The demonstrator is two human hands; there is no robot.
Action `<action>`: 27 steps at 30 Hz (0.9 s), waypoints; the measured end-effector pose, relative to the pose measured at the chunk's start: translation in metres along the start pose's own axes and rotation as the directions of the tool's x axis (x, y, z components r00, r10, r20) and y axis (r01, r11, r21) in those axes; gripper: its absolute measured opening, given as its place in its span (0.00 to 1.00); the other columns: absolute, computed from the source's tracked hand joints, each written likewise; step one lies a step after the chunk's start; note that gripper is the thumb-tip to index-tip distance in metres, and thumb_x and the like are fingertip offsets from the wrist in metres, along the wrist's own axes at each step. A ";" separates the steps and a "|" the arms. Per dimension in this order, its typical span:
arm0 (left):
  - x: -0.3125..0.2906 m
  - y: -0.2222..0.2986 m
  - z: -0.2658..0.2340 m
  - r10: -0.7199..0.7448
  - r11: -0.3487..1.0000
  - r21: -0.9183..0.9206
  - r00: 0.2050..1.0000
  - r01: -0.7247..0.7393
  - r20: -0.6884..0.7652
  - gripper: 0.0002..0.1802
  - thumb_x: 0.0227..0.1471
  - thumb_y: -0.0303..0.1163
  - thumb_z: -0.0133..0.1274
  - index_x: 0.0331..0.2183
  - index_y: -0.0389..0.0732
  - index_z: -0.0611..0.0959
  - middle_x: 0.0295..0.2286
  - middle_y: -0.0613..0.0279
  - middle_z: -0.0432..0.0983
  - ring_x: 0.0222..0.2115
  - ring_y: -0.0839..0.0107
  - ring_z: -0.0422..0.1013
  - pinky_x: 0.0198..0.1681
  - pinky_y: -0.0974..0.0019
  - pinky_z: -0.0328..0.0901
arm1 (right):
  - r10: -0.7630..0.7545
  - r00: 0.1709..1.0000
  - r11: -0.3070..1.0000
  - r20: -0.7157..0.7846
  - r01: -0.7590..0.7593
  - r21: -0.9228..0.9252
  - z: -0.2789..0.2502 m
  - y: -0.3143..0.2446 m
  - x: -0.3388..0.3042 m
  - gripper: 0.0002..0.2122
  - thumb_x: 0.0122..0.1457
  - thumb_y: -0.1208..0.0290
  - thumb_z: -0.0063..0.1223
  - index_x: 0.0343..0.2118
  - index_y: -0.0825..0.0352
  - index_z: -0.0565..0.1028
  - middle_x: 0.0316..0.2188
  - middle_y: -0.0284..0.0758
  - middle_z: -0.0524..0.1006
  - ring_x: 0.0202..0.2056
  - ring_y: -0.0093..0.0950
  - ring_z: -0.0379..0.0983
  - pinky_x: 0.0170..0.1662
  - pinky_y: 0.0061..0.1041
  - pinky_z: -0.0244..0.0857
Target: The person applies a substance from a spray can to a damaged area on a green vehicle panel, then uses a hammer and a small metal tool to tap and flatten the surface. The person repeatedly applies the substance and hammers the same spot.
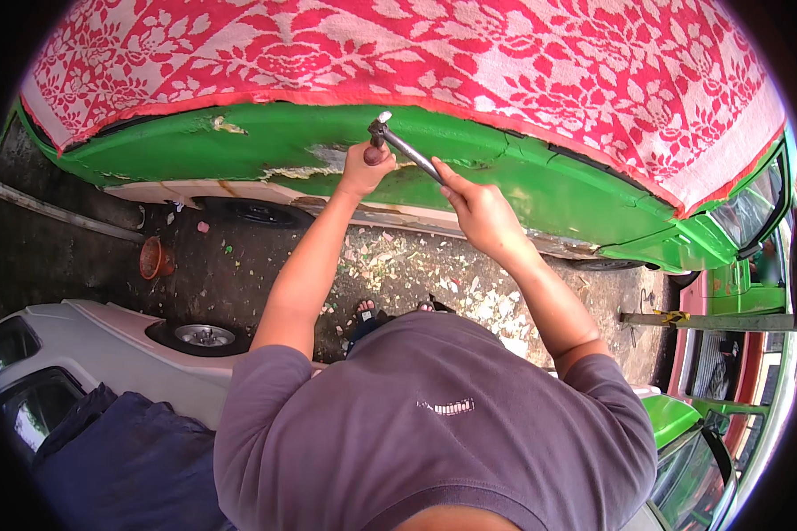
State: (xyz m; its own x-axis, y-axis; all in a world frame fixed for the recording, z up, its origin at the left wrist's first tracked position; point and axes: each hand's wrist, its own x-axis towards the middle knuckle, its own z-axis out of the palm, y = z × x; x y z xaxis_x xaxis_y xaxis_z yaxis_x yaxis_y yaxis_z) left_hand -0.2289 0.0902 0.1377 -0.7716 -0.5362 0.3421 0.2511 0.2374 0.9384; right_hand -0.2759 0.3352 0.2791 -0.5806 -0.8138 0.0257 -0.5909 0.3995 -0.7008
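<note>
My right hand [476, 202] is closed round the handle of a hammer [413, 157], a long grey shaft slanting up to the left. Its dark head meets or overlaps the top of what my left hand grips; I cannot tell if they touch. My left hand [363, 173] is wrapped round a tool with a rounded reddish-brown end [374, 155], whose lower part is hidden by the fingers. Both hands are against the side of a green vehicle [540, 195], whose paint is chipped and cracked near the left hand. A pink-and-white floral cloth [398, 53] covers its upper part.
Pale chips [390, 265] litter the ground below the vehicle. An orange-brown pot [156, 258] stands to the left. A white car [133, 345] with dark blue cloth [133, 460] on it is behind at left. A pole [717, 320] crosses at the right, near another green vehicle [673, 420].
</note>
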 end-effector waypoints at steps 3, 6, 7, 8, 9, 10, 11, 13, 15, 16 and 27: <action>0.010 -0.003 -0.009 0.007 1.000 0.007 1.000 -0.007 0.009 0.15 0.42 0.19 0.58 0.18 0.40 0.68 0.17 0.75 0.61 0.21 0.84 0.57 0.26 0.73 0.58 | -0.135 0.972 0.974 -0.192 0.166 0.155 0.010 0.004 0.002 0.22 0.63 0.70 0.48 0.60 0.49 0.66 0.26 0.52 0.75 0.26 0.48 0.73 0.35 0.36 0.68; 0.016 0.005 -0.011 -0.042 0.999 0.030 0.998 0.041 0.044 0.14 0.42 0.19 0.58 0.18 0.40 0.68 0.17 0.75 0.61 0.21 0.85 0.56 0.25 0.74 0.57 | -0.021 0.991 0.991 -0.135 0.039 0.126 0.012 -0.012 -0.001 0.22 0.63 0.71 0.49 0.60 0.50 0.66 0.28 0.52 0.76 0.28 0.45 0.74 0.36 0.34 0.68; 0.013 0.001 -0.011 -0.030 0.999 0.012 0.998 0.029 0.061 0.15 0.42 0.19 0.58 0.17 0.40 0.68 0.17 0.75 0.62 0.21 0.84 0.57 0.25 0.74 0.58 | 0.009 0.993 0.989 -0.119 0.009 0.148 0.012 -0.015 -0.003 0.22 0.63 0.71 0.49 0.60 0.51 0.66 0.30 0.53 0.76 0.30 0.43 0.76 0.37 0.34 0.68; 0.008 -0.005 -0.010 -0.017 1.000 -0.006 0.997 0.018 0.078 0.15 0.43 0.19 0.58 0.17 0.41 0.67 0.18 0.74 0.63 0.21 0.84 0.58 0.25 0.73 0.58 | 0.039 0.994 0.985 -0.102 -0.021 0.169 0.011 -0.017 -0.005 0.22 0.63 0.72 0.49 0.60 0.51 0.66 0.31 0.53 0.76 0.31 0.40 0.78 0.38 0.33 0.68; 0.005 -0.006 -0.010 -0.006 1.000 -0.023 0.996 0.008 0.090 0.16 0.44 0.19 0.58 0.17 0.41 0.67 0.18 0.74 0.64 0.21 0.83 0.59 0.25 0.73 0.58 | 0.065 0.995 0.980 -0.082 -0.048 0.191 0.012 -0.018 -0.006 0.22 0.63 0.72 0.48 0.61 0.51 0.66 0.33 0.54 0.76 0.33 0.38 0.79 0.38 0.33 0.69; 0.009 -0.006 -0.011 -0.028 0.997 -0.070 0.996 0.034 0.088 0.16 0.44 0.19 0.57 0.16 0.41 0.68 0.18 0.74 0.64 0.21 0.83 0.59 0.25 0.73 0.58 | 0.029 0.991 0.985 -0.128 -0.007 0.170 0.014 -0.015 -0.003 0.22 0.63 0.73 0.48 0.60 0.51 0.66 0.33 0.53 0.76 0.34 0.37 0.79 0.39 0.32 0.69; 0.014 -0.007 -0.014 -0.026 0.999 -0.031 0.995 0.029 0.095 0.15 0.44 0.18 0.57 0.17 0.41 0.68 0.18 0.73 0.64 0.21 0.83 0.60 0.25 0.73 0.58 | -0.007 0.984 0.988 -0.175 0.033 0.148 0.017 -0.014 0.002 0.22 0.63 0.73 0.48 0.60 0.52 0.66 0.33 0.53 0.77 0.34 0.36 0.80 0.39 0.32 0.69; 0.013 -0.005 -0.015 -0.033 0.999 0.036 0.990 0.029 0.137 0.15 0.44 0.17 0.56 0.17 0.41 0.68 0.18 0.73 0.64 0.21 0.83 0.60 0.26 0.73 0.59 | 0.048 0.996 0.999 -0.074 -0.047 0.014 0.028 -0.011 0.001 0.21 0.64 0.73 0.48 0.60 0.53 0.66 0.33 0.52 0.77 0.32 0.35 0.80 0.39 0.31 0.69; 0.008 -0.006 -0.012 -0.014 0.993 -0.114 0.990 0.030 0.138 0.15 0.44 0.17 0.56 0.17 0.40 0.67 0.19 0.72 0.65 0.22 0.82 0.60 0.28 0.74 0.59 | 0.102 0.990 0.993 -0.100 -0.096 0.063 0.034 -0.009 -0.009 0.21 0.64 0.73 0.47 0.60 0.53 0.67 0.28 0.50 0.77 0.26 0.29 0.75 0.36 0.27 0.68; 0.012 -0.009 -0.016 0.000 0.991 -0.131 0.994 0.014 0.106 0.15 0.44 0.17 0.56 0.18 0.40 0.67 0.19 0.72 0.65 0.23 0.83 0.61 0.29 0.74 0.59 | 0.099 0.988 0.993 -0.118 -0.090 0.081 0.029 -0.009 -0.001 0.21 0.64 0.73 0.47 0.60 0.53 0.67 0.25 0.49 0.76 0.24 0.27 0.73 0.35 0.26 0.67; 0.030 -0.013 -0.023 -0.044 0.995 -0.074 0.958 0.067 0.284 0.18 0.44 0.22 0.62 0.17 0.42 0.67 0.18 0.75 0.63 0.21 0.83 0.58 0.26 0.73 0.57 | 0.210 0.953 0.860 -0.219 -0.073 0.506 0.017 -0.030 -0.012 0.21 0.64 0.74 0.47 0.61 0.60 0.66 0.31 0.26 0.73 0.25 0.13 0.56 0.31 0.14 0.58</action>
State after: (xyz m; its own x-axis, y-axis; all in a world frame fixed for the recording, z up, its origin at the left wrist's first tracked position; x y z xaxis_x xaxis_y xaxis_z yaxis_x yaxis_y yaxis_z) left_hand -0.2417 0.0524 0.1367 -0.9160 -0.2941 0.2728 0.2410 0.1401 0.9604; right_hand -0.2421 0.3257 0.2878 -0.7998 -0.5994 0.0334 -0.1823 0.1895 -0.9648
